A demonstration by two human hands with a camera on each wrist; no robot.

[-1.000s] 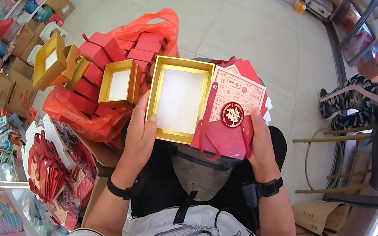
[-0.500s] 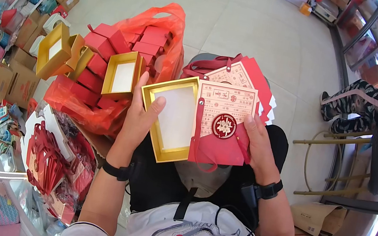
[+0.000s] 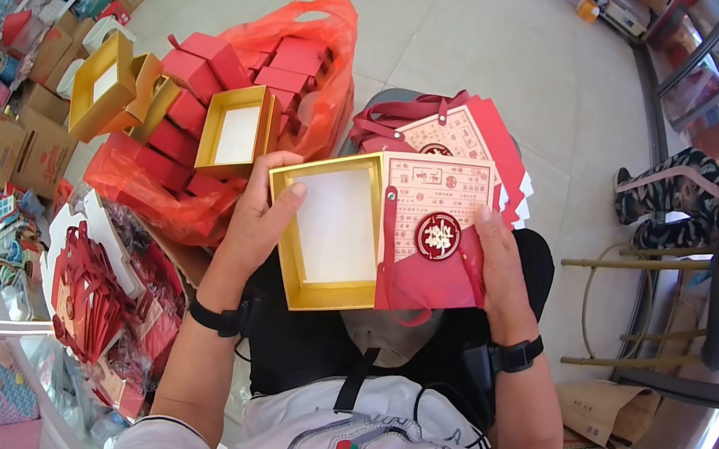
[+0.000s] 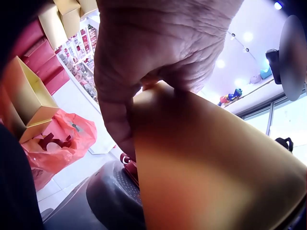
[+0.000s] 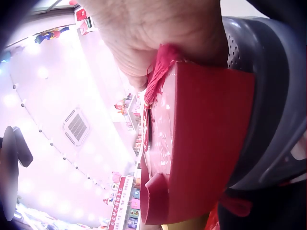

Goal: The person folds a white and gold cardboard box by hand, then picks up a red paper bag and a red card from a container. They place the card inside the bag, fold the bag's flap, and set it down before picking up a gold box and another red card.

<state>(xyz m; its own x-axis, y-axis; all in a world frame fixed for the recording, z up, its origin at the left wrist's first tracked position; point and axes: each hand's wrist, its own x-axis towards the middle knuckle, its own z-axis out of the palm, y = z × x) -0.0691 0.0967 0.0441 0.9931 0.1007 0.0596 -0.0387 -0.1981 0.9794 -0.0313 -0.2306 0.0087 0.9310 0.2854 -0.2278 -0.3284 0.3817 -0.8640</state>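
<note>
A gold box tray [image 3: 313, 299] with a white floor is tilted over the person's lap. My left hand [image 3: 249, 239] pinches its left wall near the upper corner, thumb over the rim and fingers outside; in the left wrist view the fingers bend round the gold wall [image 4: 206, 153]. My right hand [image 3: 508, 284] grips the right side of a red case [image 3: 440, 287], thumb on its front. The case has a pink printed top, a round emblem [image 3: 437, 236] and a ribbon. Its left side meets the tray's right end. A red tassel [image 5: 159, 74] hangs by the right hand.
More red printed cases [image 3: 494, 142] lie just beyond on a grey stool. At left, an orange-red plastic bag [image 3: 342, 39] holds several red boxes, with a small gold tray [image 3: 209, 140] on top. Ribboned red pieces [image 3: 85, 282] are piled nearer. Another person's camouflage-clad legs [image 3: 681, 200] are at right.
The tray and case have come nearer the body, and the tray has tilted. My left hand's fingers, straighter half a second ago, now bend round the tray's upper left corner.
</note>
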